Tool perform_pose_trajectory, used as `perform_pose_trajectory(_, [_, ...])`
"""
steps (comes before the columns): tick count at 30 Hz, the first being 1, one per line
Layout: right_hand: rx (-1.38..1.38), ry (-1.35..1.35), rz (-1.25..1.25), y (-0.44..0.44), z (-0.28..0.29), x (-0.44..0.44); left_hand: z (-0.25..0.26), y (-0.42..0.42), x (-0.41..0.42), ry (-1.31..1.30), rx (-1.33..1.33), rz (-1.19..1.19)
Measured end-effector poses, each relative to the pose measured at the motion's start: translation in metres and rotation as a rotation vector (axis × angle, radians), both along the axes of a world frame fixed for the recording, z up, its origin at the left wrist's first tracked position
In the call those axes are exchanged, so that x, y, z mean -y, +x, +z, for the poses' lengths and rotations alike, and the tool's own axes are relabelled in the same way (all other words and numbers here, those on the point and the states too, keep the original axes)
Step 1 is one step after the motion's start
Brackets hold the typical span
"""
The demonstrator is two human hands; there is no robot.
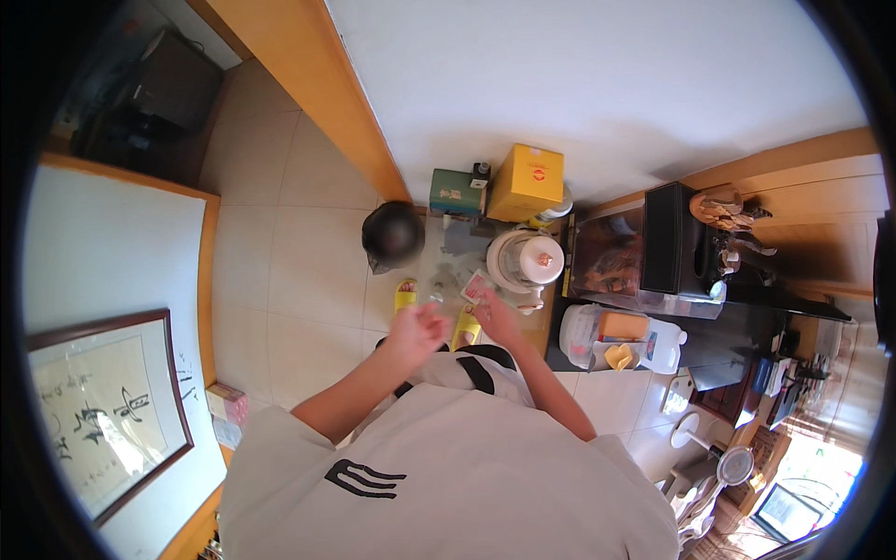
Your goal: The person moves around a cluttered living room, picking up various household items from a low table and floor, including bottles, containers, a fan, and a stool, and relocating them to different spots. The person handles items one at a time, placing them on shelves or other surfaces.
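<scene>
My left hand (420,332), blurred, is raised above the floor and a yellow slipper (405,294), fingers loosely bent and apart; I see nothing in it. My right hand (495,316) is beside a small red and white card or packet (476,287). Its fingers reach the lower edge, but whether they grip it is unclear. Beneath is a glass-topped table (448,269). Just beyond the right hand stands a white electric kettle (526,259) with a glass body and a copper-coloured lid knob. My other yellow slipper (465,327) shows between the hands.
A green box (455,190) and a yellow box (532,183) stand by the wall. A black-lined bin (393,236) is left of the table. Right are a plastic tub (578,336), a white jug (663,346) and a black tissue box (670,238).
</scene>
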State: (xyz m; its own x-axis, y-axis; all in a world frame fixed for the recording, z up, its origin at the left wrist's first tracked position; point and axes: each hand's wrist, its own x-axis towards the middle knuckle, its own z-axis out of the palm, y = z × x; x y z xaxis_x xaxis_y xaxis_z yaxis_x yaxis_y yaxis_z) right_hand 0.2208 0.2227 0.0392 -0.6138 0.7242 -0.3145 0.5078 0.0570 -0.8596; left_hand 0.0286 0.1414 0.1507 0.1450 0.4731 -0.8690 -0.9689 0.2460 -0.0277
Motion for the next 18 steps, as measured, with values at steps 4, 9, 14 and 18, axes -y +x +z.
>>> perform_pose_trajectory(4, [-0.133, 0.204, -0.257, -0.079, -0.005, -0.069, 0.0, -0.069, 0.005, 0.016, 0.081, 0.173])
perform_pose_trajectory(9, [-0.011, 0.176, -0.624, -0.166, -0.009, -0.144, -0.012, -0.112, -0.003, 0.074, 0.049, 0.19])
perform_pose_trajectory(14, [0.219, 0.208, -0.861, -0.203, -0.045, -0.183, -0.02, -0.143, -0.008, 0.121, 0.116, 0.13])
perform_pose_trajectory(18, [0.378, 0.155, -0.899, -0.217, -0.051, -0.191, -0.03, -0.171, 0.003, 0.073, 0.107, 0.123])
